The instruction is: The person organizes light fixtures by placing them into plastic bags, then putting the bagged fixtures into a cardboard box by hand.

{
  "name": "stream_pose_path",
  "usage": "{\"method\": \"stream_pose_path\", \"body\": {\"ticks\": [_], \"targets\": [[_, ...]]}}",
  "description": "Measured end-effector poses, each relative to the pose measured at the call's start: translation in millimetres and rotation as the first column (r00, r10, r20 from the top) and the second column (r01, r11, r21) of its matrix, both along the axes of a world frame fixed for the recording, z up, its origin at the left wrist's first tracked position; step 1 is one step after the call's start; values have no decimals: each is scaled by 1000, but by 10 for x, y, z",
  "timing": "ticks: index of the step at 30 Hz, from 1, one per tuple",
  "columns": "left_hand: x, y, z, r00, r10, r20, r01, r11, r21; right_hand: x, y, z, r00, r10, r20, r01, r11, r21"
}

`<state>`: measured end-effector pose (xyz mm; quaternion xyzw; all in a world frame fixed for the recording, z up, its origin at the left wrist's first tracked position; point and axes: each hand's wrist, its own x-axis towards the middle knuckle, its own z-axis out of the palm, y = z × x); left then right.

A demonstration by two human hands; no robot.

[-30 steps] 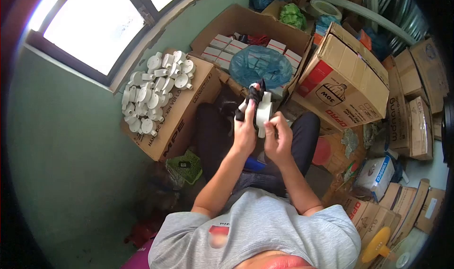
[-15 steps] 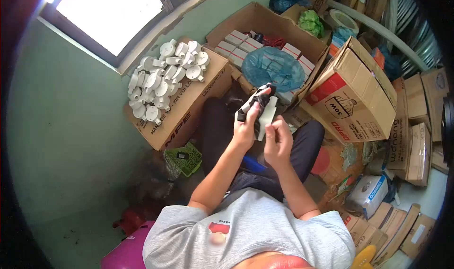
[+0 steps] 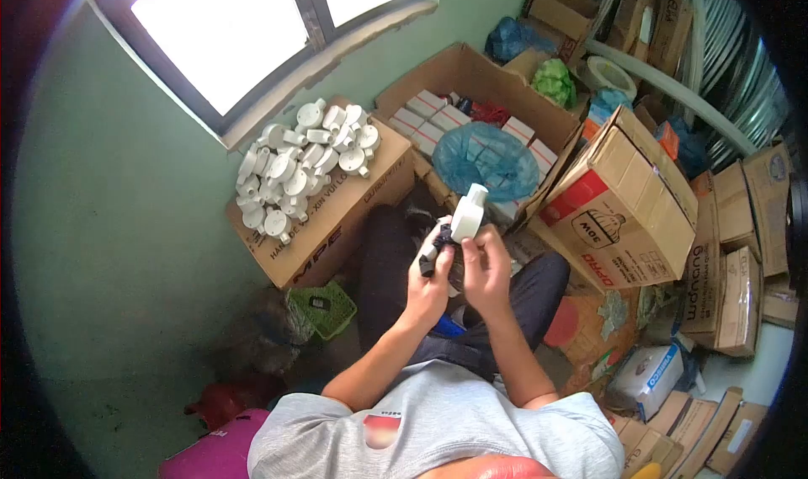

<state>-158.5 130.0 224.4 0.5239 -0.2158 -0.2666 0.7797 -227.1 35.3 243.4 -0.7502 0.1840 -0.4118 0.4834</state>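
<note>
My right hand (image 3: pixel 488 270) pinches a white round conduit junction box (image 3: pixel 467 216) by its lower edge, its short spout pointing up and away from me. Close beside it, my left hand (image 3: pixel 427 287) is closed around a dark, crumpled black thing (image 3: pixel 442 239) with a pale strip along it; its kind I cannot make out. The black thing and the junction box touch or overlap, and my fingers hide part of both. To the left, a pile of similar white junction boxes (image 3: pixel 296 169) lies on top of a brown carton (image 3: pixel 324 235).
An open carton (image 3: pixel 404 92) ahead holds small white boxes and a blue plastic bag (image 3: pixel 484 161). Right of it stands a tilted carton (image 3: pixel 623 210) marked 30W. A green basket (image 3: pixel 324 309) sits by my left leg. Several more cartons (image 3: pixel 736 302) are stacked at the right.
The junction box has turned from edge-on to showing its round side and spout, and sits higher against the black thing. Both hands are slightly lower in view; the camera has tilted.
</note>
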Motion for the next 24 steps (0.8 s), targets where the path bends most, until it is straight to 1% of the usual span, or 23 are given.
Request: {"method": "stream_pose_path", "body": {"ticks": [1,3,4,6,7,9,11,13,14,16,17,19,20,21,22,23,24], "targets": [[65,2,105,998,17,68,-15,1000,-21,-1,24,-47,999,34,20,-36,995,98],[107,4,286,989,-46,142,39,998,56,-31,50,-42,997,23,75,-42,963,267],[119,-24,304,987,-49,155,42,998,45,-37,36,-10,996,19,88,-41,966,256],[138,-44,315,914,-28,404,20,999,26,-64,41,77,983,-16,185,-38,958,284],[179,-51,320,908,-29,418,24,1000,19,-98,28,106,980,-19,199,-37,960,276],[250,-39,322,831,-108,546,62,993,102,-216,-12,149,997,0,76,-17,975,219],[265,-33,362,816,-105,568,49,992,112,-247,-11,148,994,-36,103,13,976,216],[281,-20,380,746,-107,658,-12,985,174,-348,-87,-9,996,83,24,-86,936,341],[285,4,383,743,-108,660,-11,985,174,-334,-101,-74,996,81,27,-85,936,340],[302,54,386,737,-159,657,7,974,227,-292,-122,-152,950,-64,306,-106,856,506],[318,70,398,735,-157,660,6,974,224,-287,-144,-165,949,-63,310,-107,858,503],[320,106,429,596,-265,758,74,958,277,-281,-177,-150,939,-84,332,-145,782,607],[299,105,450,540,-286,792,105,956,274,-288,-185,-167,939,-87,331,-142,781,608],[286,95,429,540,-291,790,110,955,277,-293,-186,-178,923,-60,380,-240,683,690],[272,78,383,622,-291,727,169,956,239,-305,-183,-182,902,-44,429,-331,567,754],[240,74,338,698,-302,649,226,953,200,-325,-173,-187,905,-58,422,-320,560,764],[214,56,318,801,-288,526,273,956,108,-326,-146,-126,889,9,458,-354,647,675]]}}
